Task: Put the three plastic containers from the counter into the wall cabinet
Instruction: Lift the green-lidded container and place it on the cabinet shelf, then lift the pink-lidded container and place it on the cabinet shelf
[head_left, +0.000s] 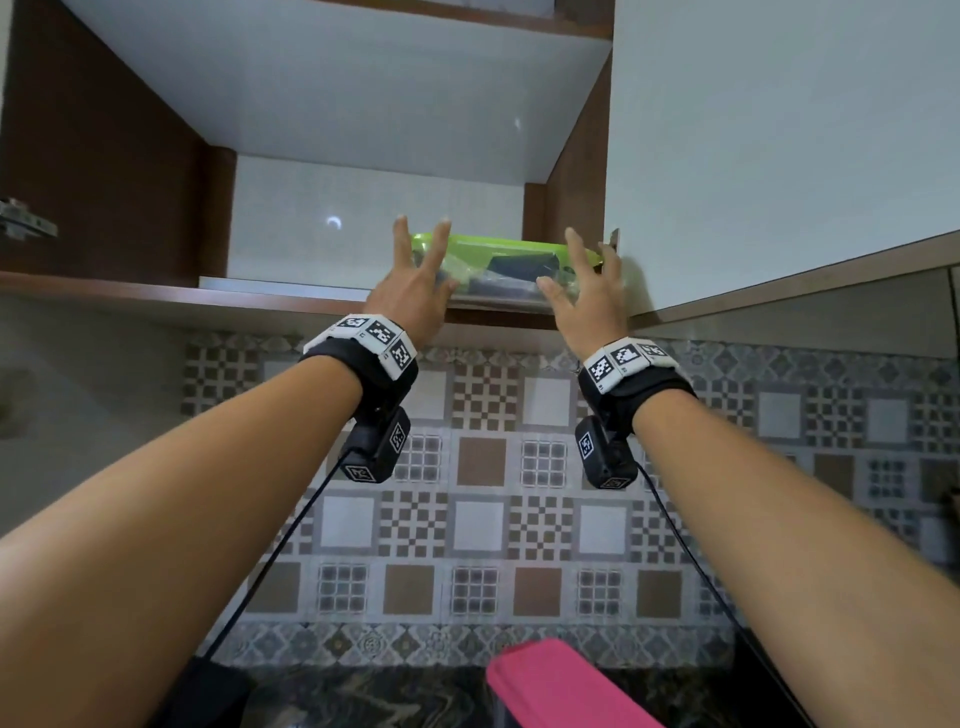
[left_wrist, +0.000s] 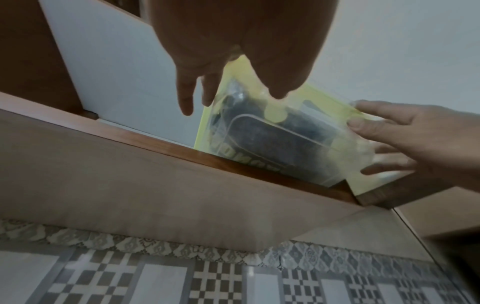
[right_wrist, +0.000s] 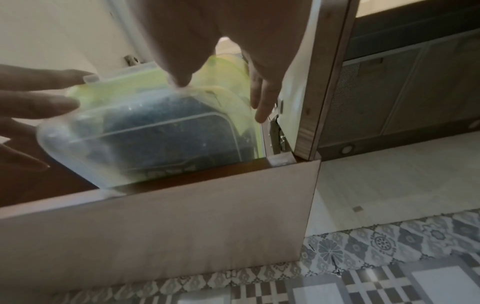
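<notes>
1. Head view: we have both arms raised to the open wall cabinet (head_left: 363, 130). Our left hand (head_left: 413, 296) and right hand (head_left: 589, 306) flank the green-lidded container (head_left: 498, 270), fingers spread and straight; no closed grip, fingertips look to be at its sides. The container sits at the front right of the cabinet's bottom shelf (head_left: 156, 293), close to the right cabinet door (head_left: 779, 145). A pink-lidded container (head_left: 556, 686) stands below on the dark table (head_left: 363, 696), in front of the patterned tile wall (head_left: 493, 519).
2. Left wrist view: left hand (left_wrist: 233, 51) above the container (left_wrist: 272, 139), fingers extended, thumb tip on the lid edge. Right hand (left_wrist: 420, 144) touches the far end with straight fingers. The clear body holds something dark; we cannot tell what. The bottom overhangs the shelf edge (left_wrist: 233, 162).
3. Right wrist view: right hand (right_wrist: 228, 51) open, thumb tip on the container (right_wrist: 155, 133) rim, fingers beside the door hinge (right_wrist: 278, 131). Left hand fingers (right_wrist: 39, 107) rest on the opposite end. The container looks tilted on the shelf front (right_wrist: 182, 176).
</notes>
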